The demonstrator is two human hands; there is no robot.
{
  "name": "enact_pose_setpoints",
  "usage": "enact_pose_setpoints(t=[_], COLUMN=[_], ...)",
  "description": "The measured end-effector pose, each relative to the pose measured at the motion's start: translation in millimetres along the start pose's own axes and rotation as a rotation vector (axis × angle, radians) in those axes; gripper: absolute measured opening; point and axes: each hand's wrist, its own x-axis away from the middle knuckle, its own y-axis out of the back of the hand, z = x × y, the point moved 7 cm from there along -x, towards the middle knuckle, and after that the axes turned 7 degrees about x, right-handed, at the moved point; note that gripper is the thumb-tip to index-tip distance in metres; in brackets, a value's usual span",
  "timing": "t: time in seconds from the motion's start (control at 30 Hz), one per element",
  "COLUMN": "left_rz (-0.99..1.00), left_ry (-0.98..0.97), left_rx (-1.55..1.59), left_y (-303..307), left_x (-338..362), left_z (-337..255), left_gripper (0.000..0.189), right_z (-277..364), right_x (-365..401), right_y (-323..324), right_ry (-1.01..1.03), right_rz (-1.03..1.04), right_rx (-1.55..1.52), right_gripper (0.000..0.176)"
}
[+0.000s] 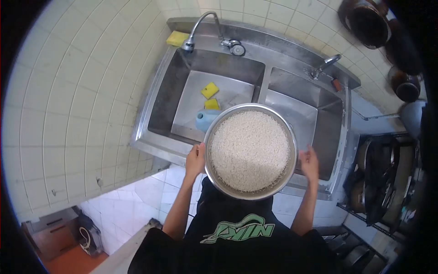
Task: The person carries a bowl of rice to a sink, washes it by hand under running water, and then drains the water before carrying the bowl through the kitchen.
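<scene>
A round metal bowl (213, 171) full of white rice (250, 150) is held level over the front edge of a steel double sink (162, 141). My left hand (195, 160) grips the bowl's left side, thumb at the rim. At the right side is my right hand (309, 163), its fingers apart close to the rim; whether it touches the bowl is unclear. Behind the bowl's left edge, a light blue container (205, 119) lies in the left basin, partly hidden. Two yellow sponges (210, 90) are beside it.
A curved faucet (188, 44) hangs over the left basin, with a yellow sponge (177, 38) on the ledge beside it. A second tap (326, 63) stands behind the right basin. Pans (367, 27) hang at upper right, above a rack (372, 226) with kitchenware. Tiled walls flank the sink.
</scene>
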Motion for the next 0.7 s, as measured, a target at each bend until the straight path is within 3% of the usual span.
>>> enact_pose_setpoints(t=[0.03, 0.07, 0.1, 0.13, 0.2, 0.27, 0.33, 0.4, 0.43, 0.47, 0.5, 0.6, 0.63, 0.7], left_rz=[0.083, 0.064, -0.015, -0.098, -0.192, 0.007, 0.085, 0.146, 0.118, -0.075, -0.138, -0.328, -0.450, -0.550], left_ry=[0.132, 0.145, 0.146, 0.142, 0.087, 0.433, 0.556, 0.530, 0.486, 0.445, 0.438, 0.352, 0.297, 0.294], left_rx=[0.076, 0.080, 0.039, 0.000, -0.129, 0.226, 0.461, 0.514, 0.568, 0.603, 0.557, 0.497, 0.464, 0.502], left_y=[3, 8, 17, 26, 35, 13, -13, -39, -52, -56, -56, -66, -65, -59], left_x=[4, 10, 16, 20, 37, 62, 96, 121, 132, 141, 147, 146, 147, 140], left_z=[14, 21, 28, 31, 22, 58, 49, 44, 46, 38, 34, 42, 48, 56], left_gripper=[0.040, 0.040, 0.039, 0.039, 0.042, 0.049, 0.059, 0.063, 0.060, 0.054, 0.052, 0.049, 0.049, 0.048], right_z=[0, 36, 72, 77, 99, 79, 76, 85, 89, 92, 96, 80, 78, 65], right_x=[-11, -12, -11, -21, -38, -69, -88, -104, -108, -109, -112, -133, -131, -131], right_y=[11, 37, 56, 51, 69, 23, -34, -67, -79, -87, -90, -110, -114, -98], right_ry=[0.061, -0.065, -0.194, -0.175, 0.220, 0.315, 0.301, 0.358, 0.370, 0.364, 0.359, 0.337, 0.364, 0.256], right_rz=[-0.020, -0.006, 0.011, 0.032, -0.387, -0.237, 0.146, 0.290, 0.376, 0.451, 0.471, 0.657, 0.662, 0.417], right_rx=[-0.090, -0.352, -0.614, -0.615, 0.092, 0.017, -0.038, -0.104, -0.196, -0.280, -0.310, -0.296, -0.283, -0.102], right_gripper=[0.049, 0.051, 0.053, 0.053, 0.049, 0.046, 0.045, 0.036, 0.030, 0.025, 0.022, 0.030, 0.030, 0.045])
